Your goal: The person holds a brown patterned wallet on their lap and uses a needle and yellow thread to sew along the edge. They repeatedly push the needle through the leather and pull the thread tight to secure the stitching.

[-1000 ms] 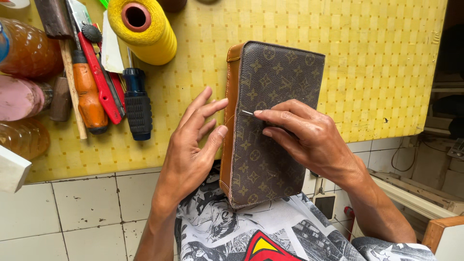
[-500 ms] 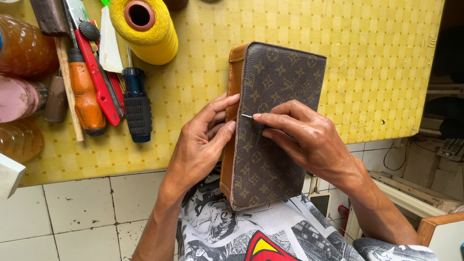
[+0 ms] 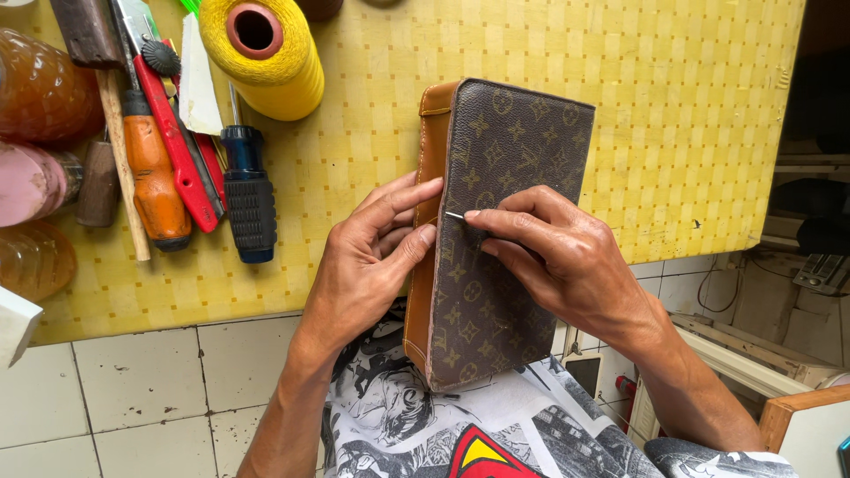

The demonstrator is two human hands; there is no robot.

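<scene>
Head view, looking down. At far left on the yellow woven mat (image 3: 691, 115): yellow thread spool (image 3: 266, 53), orange-handled screwdriver (image 3: 152, 181), dark-handled screwdriver (image 3: 248, 199), red-handled tool (image 3: 181, 155). Nothing across the work. Centre: brown patterned wallet (image 3: 496, 239) with tan leather spine, long axis near to far, leaning slightly right, near end over the mat's edge. Left hand (image 3: 367, 265) half open, fingers pressed on the spine. Right hand (image 3: 558, 257) pinched on a thin needle (image 3: 454, 215), tip pointing left.
</scene>
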